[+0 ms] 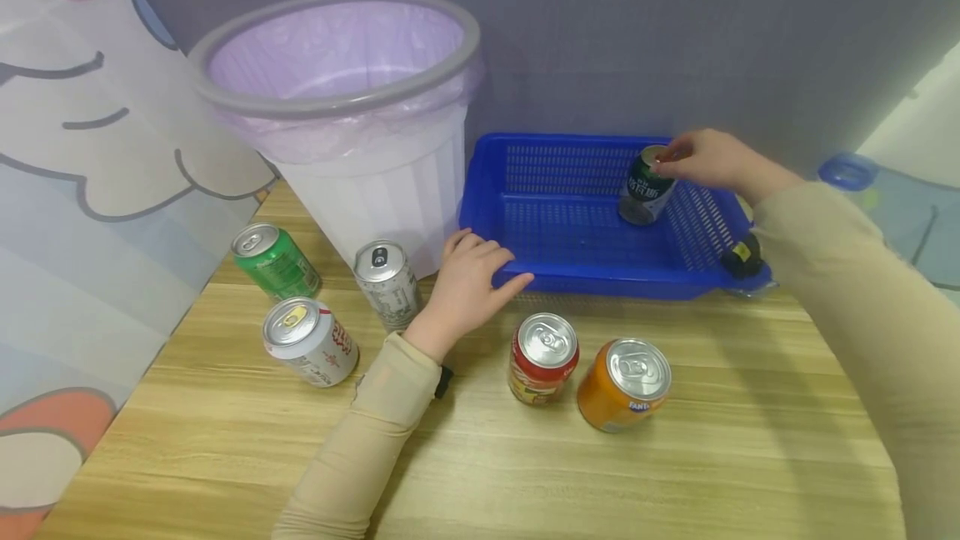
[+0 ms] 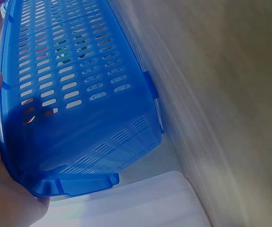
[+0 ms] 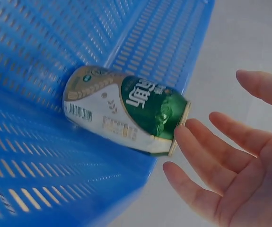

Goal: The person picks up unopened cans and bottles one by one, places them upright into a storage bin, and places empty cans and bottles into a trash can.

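My right hand [image 1: 701, 158] is at the top of a dark green and silver drink can [image 1: 643, 190] standing upright in the right part of a blue plastic basket [image 1: 585, 282]. In the right wrist view the fingers of the hand [image 3: 235, 175] are spread, one fingertip against the can's rim. My left hand [image 1: 468, 286] grips the basket's front left corner, its fingers bent over the rim. The left wrist view shows that hand [image 2: 8, 194] around the corner of the basket [image 2: 93, 137]; its fingertips are partly hidden.
A white bin [image 1: 375, 173] with a purple liner stands left of the basket. On the wooden table [image 1: 525, 473] are a green can [image 1: 277, 265], a white can [image 1: 315, 344], a silver can [image 1: 388, 286], a red can [image 1: 542, 361] and an orange Fanta can [image 1: 618, 390].
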`<state>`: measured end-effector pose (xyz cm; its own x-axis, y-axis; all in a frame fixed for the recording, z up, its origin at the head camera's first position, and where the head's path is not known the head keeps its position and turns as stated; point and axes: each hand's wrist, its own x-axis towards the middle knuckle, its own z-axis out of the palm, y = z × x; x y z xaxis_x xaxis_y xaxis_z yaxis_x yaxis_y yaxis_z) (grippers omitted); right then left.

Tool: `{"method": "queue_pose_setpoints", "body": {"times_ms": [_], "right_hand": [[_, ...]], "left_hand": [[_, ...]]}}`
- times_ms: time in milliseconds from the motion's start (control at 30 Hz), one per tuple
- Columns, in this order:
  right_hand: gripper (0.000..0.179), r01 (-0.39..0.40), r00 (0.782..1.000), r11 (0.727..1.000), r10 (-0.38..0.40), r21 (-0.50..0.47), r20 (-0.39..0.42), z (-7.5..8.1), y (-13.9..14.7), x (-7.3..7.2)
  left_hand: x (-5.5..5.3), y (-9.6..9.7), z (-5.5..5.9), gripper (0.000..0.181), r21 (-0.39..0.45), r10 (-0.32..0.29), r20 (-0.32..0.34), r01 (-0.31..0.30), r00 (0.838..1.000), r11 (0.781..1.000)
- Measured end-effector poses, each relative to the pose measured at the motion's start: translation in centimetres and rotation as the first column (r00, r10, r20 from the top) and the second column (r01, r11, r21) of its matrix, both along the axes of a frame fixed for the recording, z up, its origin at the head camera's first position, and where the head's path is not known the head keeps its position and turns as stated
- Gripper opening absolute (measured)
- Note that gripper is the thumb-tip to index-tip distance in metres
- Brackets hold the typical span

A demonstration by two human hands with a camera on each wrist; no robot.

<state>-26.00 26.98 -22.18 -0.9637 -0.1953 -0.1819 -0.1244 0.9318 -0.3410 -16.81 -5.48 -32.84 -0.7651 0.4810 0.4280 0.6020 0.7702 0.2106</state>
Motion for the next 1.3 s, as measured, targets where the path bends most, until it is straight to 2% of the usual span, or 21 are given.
{"method": "queue_pose_setpoints", "body": {"times_ms": [300,400,700,867,1033,1300], "right_hand": [[0.045,-0.125,0.992,0.989,0.125,0.073,0.005,-0.6,-1.7,2.1],[0.045,-0.146,0.989,0.986,0.146,0.083,0.000,-0.9,-2.1,2.9],[0.036,-0.213,0.976,0.973,0.215,0.090,-0.019,-2.2,-2.4,5.2],[0.037,-0.249,0.968,0.967,0.251,0.057,-0.032,-3.4,-2.2,6.2],[0.042,-0.241,0.970,0.970,0.241,0.017,-0.031,-4.8,-2.0,7.2],[0.033,-0.214,0.975,0.975,0.210,-0.053,-0.077,-5.9,-1.4,7.8]], "left_hand": [[-0.1,0.0,-0.2,0.036,0.002,0.002,-0.014,-0.002,1.000,1.000],[-0.1,-0.1,-0.2,0.036,0.002,0.002,-0.021,-0.002,1.000,1.000],[0.1,-0.1,0.0,0.036,0.006,0.003,-0.016,-0.003,1.000,1.000],[0.0,-0.1,0.2,0.036,0.014,0.005,-0.014,-0.004,1.000,1.000],[0.0,-0.2,0.1,0.035,0.014,-0.002,-0.019,0.002,1.000,1.000],[0.2,-0.1,0.1,0.036,0.017,-0.005,-0.014,0.005,1.000,1.000]]}}
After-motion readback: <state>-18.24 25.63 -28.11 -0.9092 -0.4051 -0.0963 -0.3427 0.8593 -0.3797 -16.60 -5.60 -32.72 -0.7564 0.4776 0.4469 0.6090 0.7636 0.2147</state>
